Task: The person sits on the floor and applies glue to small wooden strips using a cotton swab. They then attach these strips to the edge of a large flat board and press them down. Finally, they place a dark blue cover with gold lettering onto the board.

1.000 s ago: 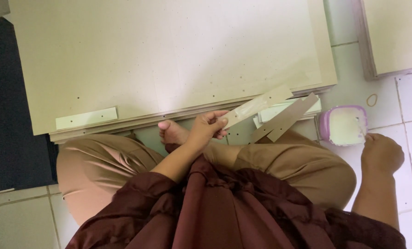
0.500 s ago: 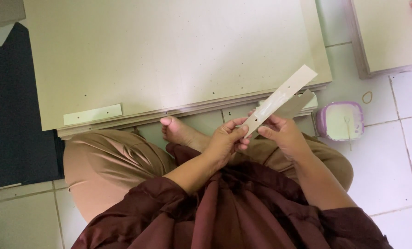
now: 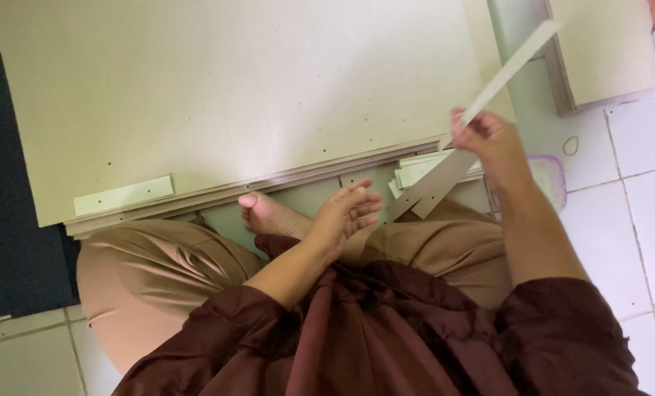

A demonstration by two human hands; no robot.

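While the person sits cross-legged on the tiled floor, the right hand is closed around the lower end of a long, thin pale strip, gripping it firmly. That strip slants up and away from the hand, its far end reaching over the gap between the large board and a second pale panel lying beyond the board's right edge. The left hand holds nothing; its fingers are loosely spread and half curled, hovering just below the large board's near edge, beside a bare foot that rests against that edge. Between the two hands, at the board's near right corner, lies a small heap of similar flat strips, some grey-brown, some pale, partly tucked under the board. A short pale strip sits flat on the board close to its near left corner. Just right of the heap, past the right hand's wrist, a small clear container with a purple rim stands on the floor, and a rubber band lies a little beyond it. A dark mat borders the board's left side.
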